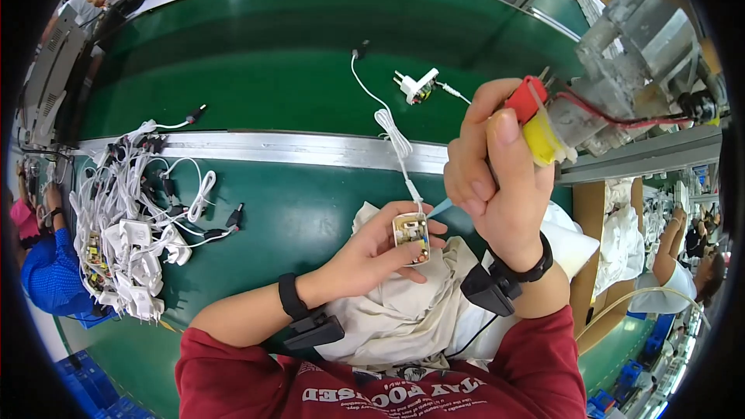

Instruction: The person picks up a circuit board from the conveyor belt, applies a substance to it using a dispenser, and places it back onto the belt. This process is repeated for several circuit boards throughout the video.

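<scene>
In my left hand (378, 247) is an open white power adapter (411, 237), its circuit board facing up and my thumb lying across it. A white cable (394, 136) runs from its far end over the metal rail. Raised close to view, my right hand (500, 167) is closed, thumb and forefinger at a red and yellow part (539, 128) of a grey metal device (613, 77) with red and black wires. A pale blue pointed piece (440, 209) reaches from below this hand to the adapter; whether my fingers hold it is hidden.
A heap of white adapters and cables (132, 240) lies at left. Beyond the metal rail (287, 149), another opened adapter (417, 86) rests on the green surface. Beige cloth (372, 318) covers my lap. A cardboard box (594, 248) stands at right. Other people work around the line.
</scene>
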`<state>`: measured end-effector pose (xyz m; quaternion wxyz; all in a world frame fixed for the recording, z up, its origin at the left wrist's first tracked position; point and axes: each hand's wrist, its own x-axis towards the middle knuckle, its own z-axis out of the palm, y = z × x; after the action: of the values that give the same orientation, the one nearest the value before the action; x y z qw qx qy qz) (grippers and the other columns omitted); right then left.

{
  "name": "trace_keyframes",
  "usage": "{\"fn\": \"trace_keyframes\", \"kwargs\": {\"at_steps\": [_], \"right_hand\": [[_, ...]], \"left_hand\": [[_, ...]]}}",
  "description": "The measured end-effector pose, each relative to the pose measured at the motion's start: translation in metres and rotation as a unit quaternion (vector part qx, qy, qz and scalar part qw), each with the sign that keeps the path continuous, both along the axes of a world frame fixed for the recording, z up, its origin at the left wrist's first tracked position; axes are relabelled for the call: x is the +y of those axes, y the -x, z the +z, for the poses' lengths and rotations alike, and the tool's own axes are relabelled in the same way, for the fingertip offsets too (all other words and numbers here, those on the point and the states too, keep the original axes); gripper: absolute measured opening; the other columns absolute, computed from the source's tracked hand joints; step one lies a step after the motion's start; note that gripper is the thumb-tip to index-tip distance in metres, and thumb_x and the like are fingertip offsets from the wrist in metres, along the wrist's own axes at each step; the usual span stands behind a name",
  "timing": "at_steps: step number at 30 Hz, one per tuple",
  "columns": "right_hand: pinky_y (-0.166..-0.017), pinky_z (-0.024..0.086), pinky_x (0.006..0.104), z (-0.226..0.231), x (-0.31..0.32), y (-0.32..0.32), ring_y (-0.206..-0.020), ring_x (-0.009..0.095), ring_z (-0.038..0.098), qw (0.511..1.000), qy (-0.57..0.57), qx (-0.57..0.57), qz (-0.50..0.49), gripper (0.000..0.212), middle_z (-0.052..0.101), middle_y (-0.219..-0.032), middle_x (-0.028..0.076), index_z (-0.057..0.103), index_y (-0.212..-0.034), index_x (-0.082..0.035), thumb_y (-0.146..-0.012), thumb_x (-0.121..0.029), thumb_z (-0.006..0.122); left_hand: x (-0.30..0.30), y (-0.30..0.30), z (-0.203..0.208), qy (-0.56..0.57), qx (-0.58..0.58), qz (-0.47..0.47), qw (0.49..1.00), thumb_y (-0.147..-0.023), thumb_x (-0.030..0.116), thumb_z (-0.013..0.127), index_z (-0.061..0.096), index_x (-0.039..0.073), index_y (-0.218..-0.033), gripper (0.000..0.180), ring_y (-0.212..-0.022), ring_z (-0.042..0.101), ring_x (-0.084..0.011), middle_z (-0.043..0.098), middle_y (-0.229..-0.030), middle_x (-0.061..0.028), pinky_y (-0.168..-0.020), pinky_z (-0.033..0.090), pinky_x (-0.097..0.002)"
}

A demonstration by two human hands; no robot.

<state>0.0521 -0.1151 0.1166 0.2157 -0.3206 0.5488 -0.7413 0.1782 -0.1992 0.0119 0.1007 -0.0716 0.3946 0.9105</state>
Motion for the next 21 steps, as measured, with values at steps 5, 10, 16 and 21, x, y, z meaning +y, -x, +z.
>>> {"fn": "trace_keyframes", "kwargs": {"at_steps": [5, 10, 16, 21], "right_hand": [[-0.035, 0.024, 0.0223, -0.0049, -0.0016, -0.0043, -0.037, 0.006, 0.028, 1.0, -0.009, -0.007, 0.006, 0.027, 0.033, -0.048, -0.002, 0.039, -0.094, -0.007, -0.095, -0.033, 0.047], [-0.035, 0.023, 0.0223, -0.0057, -0.0016, -0.0085, -0.036, 0.006, 0.028, 1.0, -0.012, -0.014, 0.008, 0.028, 0.032, -0.048, -0.002, 0.038, -0.092, -0.008, -0.095, -0.034, 0.048], [-0.035, 0.022, 0.0221, -0.0072, -0.0024, -0.0082, -0.036, 0.005, 0.027, 1.0, -0.011, -0.004, 0.018, 0.029, 0.032, -0.047, -0.003, 0.038, -0.091, -0.008, -0.094, -0.036, 0.047], [-0.037, 0.023, 0.0211, -0.0004, 0.0012, -0.0084, -0.04, 0.004, 0.029, 1.0, -0.009, -0.025, 0.016, 0.027, 0.035, -0.052, -0.003, 0.04, -0.093, -0.007, -0.093, -0.032, 0.05]], "left_hand": [[0.0029, -0.0021, -0.009, -0.029, 0.044, -0.036, 0.998, -0.094, 0.003, 0.044, 0.024, 0.011, -0.138, 0.049, -0.12, 0.048, -0.0209, 0.044, -0.132, -0.0133, -0.089, 0.051, -0.0376], [0.0008, -0.0042, -0.0108, -0.04, 0.065, -0.037, 0.996, -0.094, 0.003, 0.043, 0.024, 0.011, -0.138, 0.05, -0.121, 0.047, -0.0217, 0.043, -0.133, -0.0137, -0.09, 0.051, -0.0382], [0.0004, -0.0043, -0.0114, -0.05, 0.068, -0.041, 0.996, -0.094, 0.003, 0.043, 0.024, 0.011, -0.138, 0.049, -0.121, 0.047, -0.0216, 0.043, -0.133, -0.0135, -0.09, 0.051, -0.0382], [0.0013, -0.003, -0.0105, -0.035, 0.052, -0.031, 0.998, -0.094, 0.003, 0.043, 0.026, 0.01, -0.137, 0.047, -0.12, 0.048, -0.0212, 0.045, -0.131, -0.0131, -0.09, 0.051, -0.0375]]}}
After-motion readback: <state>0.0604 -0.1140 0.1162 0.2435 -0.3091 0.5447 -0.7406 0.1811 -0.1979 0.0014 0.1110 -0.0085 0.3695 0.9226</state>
